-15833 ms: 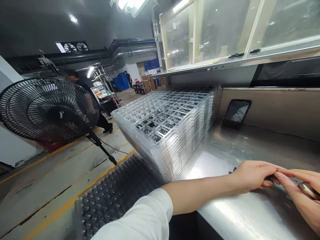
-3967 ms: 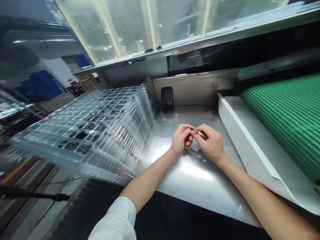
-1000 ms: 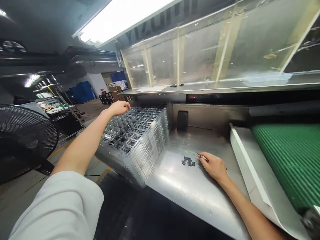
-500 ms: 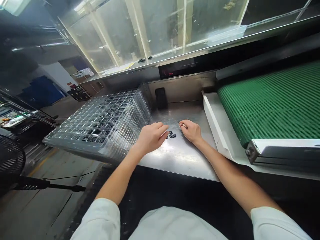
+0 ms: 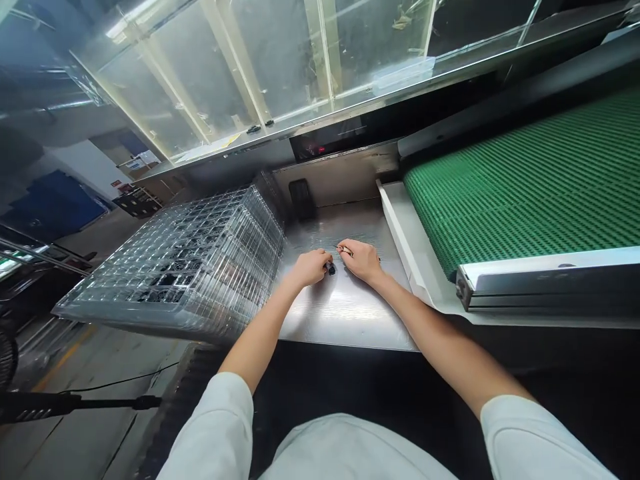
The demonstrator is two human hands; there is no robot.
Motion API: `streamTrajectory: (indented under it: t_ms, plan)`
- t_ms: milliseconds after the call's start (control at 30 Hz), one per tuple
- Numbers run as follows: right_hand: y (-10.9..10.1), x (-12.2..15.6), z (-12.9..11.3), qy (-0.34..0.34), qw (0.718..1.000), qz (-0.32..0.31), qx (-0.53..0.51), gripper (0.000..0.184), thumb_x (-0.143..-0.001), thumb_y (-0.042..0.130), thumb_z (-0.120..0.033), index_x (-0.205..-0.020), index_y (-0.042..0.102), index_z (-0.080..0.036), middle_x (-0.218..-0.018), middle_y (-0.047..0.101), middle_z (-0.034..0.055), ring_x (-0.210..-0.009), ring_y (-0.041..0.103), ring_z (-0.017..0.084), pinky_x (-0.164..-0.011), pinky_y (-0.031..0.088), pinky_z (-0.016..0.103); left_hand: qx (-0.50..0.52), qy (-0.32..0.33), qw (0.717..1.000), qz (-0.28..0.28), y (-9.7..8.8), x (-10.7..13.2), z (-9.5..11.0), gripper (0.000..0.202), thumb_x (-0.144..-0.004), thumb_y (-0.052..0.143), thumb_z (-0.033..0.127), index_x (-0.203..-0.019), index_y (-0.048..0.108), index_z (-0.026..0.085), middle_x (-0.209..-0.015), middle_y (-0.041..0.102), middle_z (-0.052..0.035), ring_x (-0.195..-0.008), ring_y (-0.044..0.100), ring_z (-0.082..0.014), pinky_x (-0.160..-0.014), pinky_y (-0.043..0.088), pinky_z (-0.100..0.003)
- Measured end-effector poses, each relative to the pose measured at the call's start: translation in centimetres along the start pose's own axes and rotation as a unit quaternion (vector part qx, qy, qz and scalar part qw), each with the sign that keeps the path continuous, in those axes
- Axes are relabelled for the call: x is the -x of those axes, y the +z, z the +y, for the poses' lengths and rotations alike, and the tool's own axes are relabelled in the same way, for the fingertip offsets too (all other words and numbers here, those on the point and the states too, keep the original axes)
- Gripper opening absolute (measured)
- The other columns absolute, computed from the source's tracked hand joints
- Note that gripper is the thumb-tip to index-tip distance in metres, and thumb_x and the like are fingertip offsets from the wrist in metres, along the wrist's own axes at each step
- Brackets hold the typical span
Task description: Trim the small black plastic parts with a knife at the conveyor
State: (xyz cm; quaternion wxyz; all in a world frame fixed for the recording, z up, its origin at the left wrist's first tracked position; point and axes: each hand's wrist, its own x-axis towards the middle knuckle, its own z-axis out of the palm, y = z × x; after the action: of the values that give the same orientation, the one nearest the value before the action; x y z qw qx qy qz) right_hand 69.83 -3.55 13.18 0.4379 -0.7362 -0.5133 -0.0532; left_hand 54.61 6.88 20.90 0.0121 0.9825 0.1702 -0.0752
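Note:
On the bare metal worktop (image 5: pixel 345 317), small black parts (image 5: pixel 331 269) lie beside the fingertips of my left hand (image 5: pixel 311 267). Those fingers are curled together and appear to pinch one black part, though the grip is partly hidden. Just to the right, my right hand (image 5: pixel 364 259) is closed around a small slim tool (image 5: pixel 345 250) with a brownish tip that pokes out toward the left. The tool's exact kind is too small to make out. Both hands are close together but apart.
A tall stack of clear plastic trays (image 5: pixel 235 247) with black parts in some pockets stands on the left. At right, a white chute edge (image 5: pixel 400 233) borders a green conveyor belt (image 5: pixel 525 187). A dark upright block (image 5: pixel 301 200) rests against the back wall.
My left hand has come down and right onto the black parts, its fingers closing. My right hand still holds the tool. The whole view has shifted, with surroundings sliding left.

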Motion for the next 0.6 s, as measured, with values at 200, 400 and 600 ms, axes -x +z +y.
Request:
streamTrajectory:
  t_ms: [200,400,600]
  plan:
    - [-0.2,-0.1,-0.1,-0.005,1.0,-0.014,-0.005,0.023,-0.095,0.053,-0.029,-0.102,0.074,-0.024,-0.096,0.076,0.0029,-0.088,0.067,0.021,-0.072,0.041,0.029,0.018,-0.011,1.0,0.006,0.5,-0.6,-0.7,0.034,-0.091,0.054,0.017,-0.121,0.07,0.02,-0.117,0.07,-0.0084,-0.1,0.068,-0.0235,-0.088,0.052,-0.032]
    - [-0.2,-0.1,-0.1,0.003,1.0,-0.013,-0.01,0.021,-0.093,0.054,-0.026,-0.099,0.074,-0.024,-0.095,0.077,0.0013,-0.087,0.067,0.021,-0.072,0.041,0.029,0.083,-0.007,0.995,0.058,1.0,-0.6,-1.2,0.031,-0.091,0.051,0.012,-0.11,0.075,0.016,-0.107,0.07,-0.0092,-0.096,0.066,-0.0225,-0.09,0.051,-0.032]
    - [-0.2,-0.1,-0.1,0.0,1.0,-0.015,-0.014,0.022,-0.092,0.053,-0.026,-0.099,0.074,-0.025,-0.095,0.077,0.0016,-0.086,0.067,0.021,-0.071,0.042,0.029,0.21,0.01,0.97,0.119,1.5,-0.4,-1.0,0.023,-0.091,0.056,0.013,-0.102,0.076,0.018,-0.101,0.07,-0.0063,-0.094,0.065,-0.0197,-0.089,0.05,-0.031]
